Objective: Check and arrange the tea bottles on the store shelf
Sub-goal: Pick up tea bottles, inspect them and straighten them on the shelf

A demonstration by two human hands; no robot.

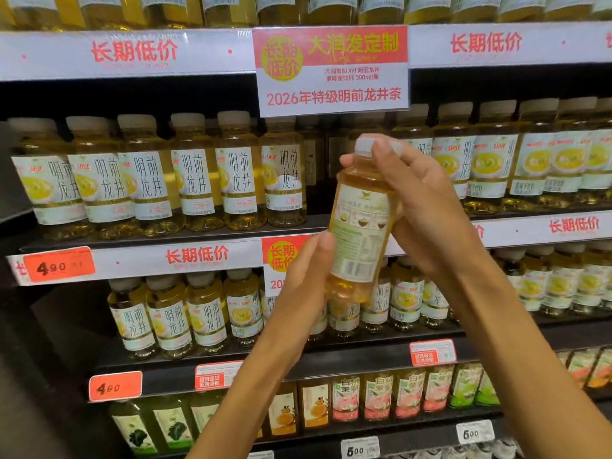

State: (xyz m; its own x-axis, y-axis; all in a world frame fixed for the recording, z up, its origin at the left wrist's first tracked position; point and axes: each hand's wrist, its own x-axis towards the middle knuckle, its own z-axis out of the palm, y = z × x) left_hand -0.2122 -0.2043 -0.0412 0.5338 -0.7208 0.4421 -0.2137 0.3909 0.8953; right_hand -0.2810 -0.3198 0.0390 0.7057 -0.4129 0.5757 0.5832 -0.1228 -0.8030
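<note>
Tea bottle [359, 223] held tilted in front of the shelf [172, 238], back label toward camera. Right hand [427, 207] curled around neck and upper body, thumb on cap; left hand [308, 276] gripping lower part. Shelved bottles [195, 173] upright in rows behind.

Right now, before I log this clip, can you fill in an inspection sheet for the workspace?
Surface: dark store shelf in tiers, with red-lettered price strips.
Job's things: one tea bottle held off the shelf, back label facing the camera; a gap in the row behind it.
Clutter: nothing seen.
Hands: left hand grips the bottle's lower part; right hand holds its upper part, fingers at the white cap.
Cables: nothing seen.
Surroundings: hanging promo sign; orange price tag; other drinks on the lower tier.
</note>
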